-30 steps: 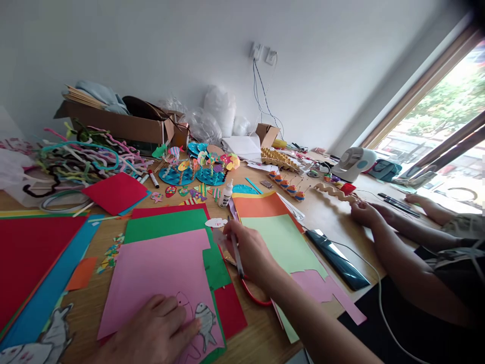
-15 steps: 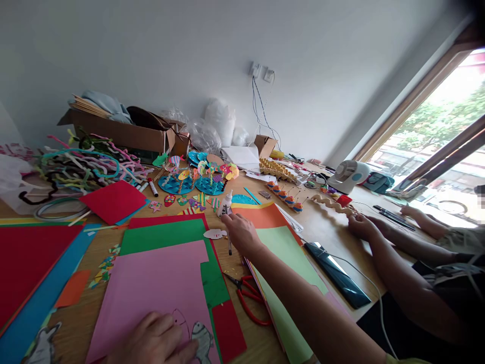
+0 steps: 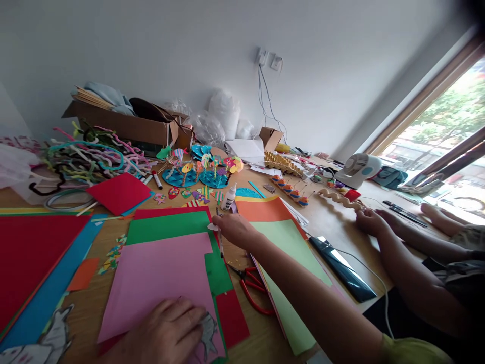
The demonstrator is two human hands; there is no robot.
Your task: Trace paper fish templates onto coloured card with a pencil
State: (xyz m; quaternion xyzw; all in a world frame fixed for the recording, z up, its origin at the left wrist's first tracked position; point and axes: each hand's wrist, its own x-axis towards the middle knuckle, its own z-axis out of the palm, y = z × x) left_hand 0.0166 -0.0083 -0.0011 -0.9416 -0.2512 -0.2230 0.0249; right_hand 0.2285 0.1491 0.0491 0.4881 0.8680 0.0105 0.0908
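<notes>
My left hand (image 3: 172, 326) lies with its fingers stretched over the pink paper (image 3: 162, 273), partly covering a grey drawn fish cutout (image 3: 208, 331). Beyond it, my right hand (image 3: 233, 227) is closed, with a slim black pen (image 3: 222, 245) in its grip. The fingertips of that hand meet a small white fish cutout (image 3: 212, 227), mostly hidden behind them. Just past the right hand a white glue bottle (image 3: 229, 198) stands upright. Red-handled scissors (image 3: 253, 290) lie below my right forearm.
Green paper (image 3: 170, 225) lies under the pink sheet, and a pale green stack (image 3: 288, 253) lies right. Blue bases with paper fish (image 3: 182, 177) stand behind. Pipe cleaners (image 3: 94, 156) heap at left. A co-worker's hands (image 3: 369, 222) hold a wavy cardboard strip (image 3: 337, 197).
My right hand has moved left with the pen, away from the glue bottle and over the white fish cutout. My left hand now covers more of the grey fish. The view has shifted slightly.
</notes>
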